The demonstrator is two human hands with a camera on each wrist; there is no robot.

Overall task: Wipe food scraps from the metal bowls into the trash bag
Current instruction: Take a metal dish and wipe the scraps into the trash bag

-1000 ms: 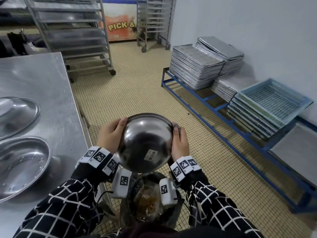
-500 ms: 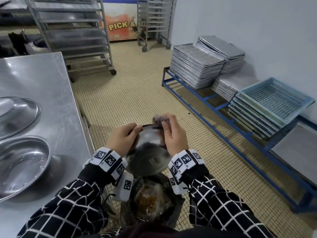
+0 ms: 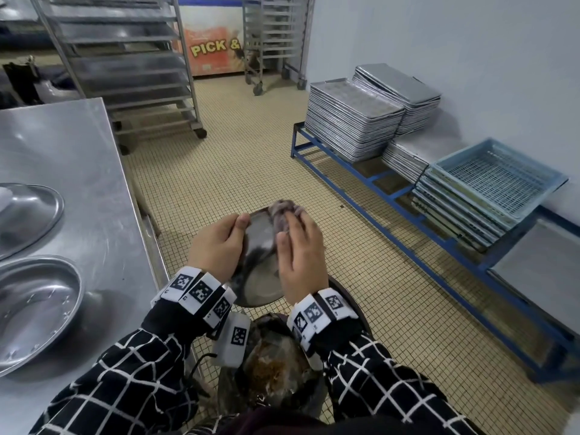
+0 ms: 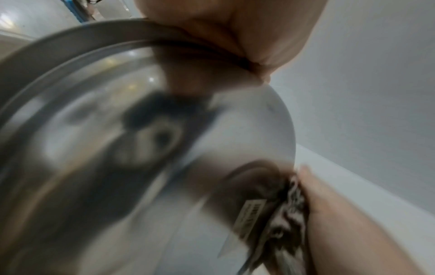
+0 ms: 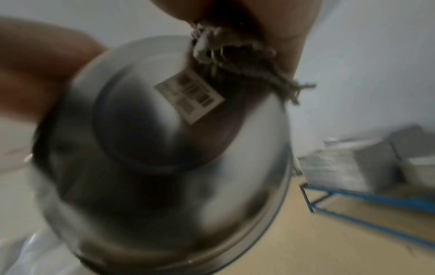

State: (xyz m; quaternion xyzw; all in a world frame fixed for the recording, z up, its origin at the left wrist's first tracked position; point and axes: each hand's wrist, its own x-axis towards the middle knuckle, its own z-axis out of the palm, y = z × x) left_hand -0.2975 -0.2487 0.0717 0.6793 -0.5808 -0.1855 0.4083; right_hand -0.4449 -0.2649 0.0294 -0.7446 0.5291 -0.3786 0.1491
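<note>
A steel bowl hangs tilted above the dark trash bag, which holds brown food scraps. My left hand grips the bowl's left rim. My right hand holds a grey cloth against the bowl's far rim. In the right wrist view the cloth lies on the bowl's outer side beside a barcode label. The left wrist view shows the bowl blurred, with the cloth at its lower right edge.
A steel table on the left carries two large metal basins. Stacked baking trays and blue plastic crates sit on a low blue rack along the right wall. Wheeled tray racks stand at the back.
The bowl, held bottom-up between both hands a second ago, has turned and tilted. My right hand has shifted to the far rim and now presses the cloth on it.
</note>
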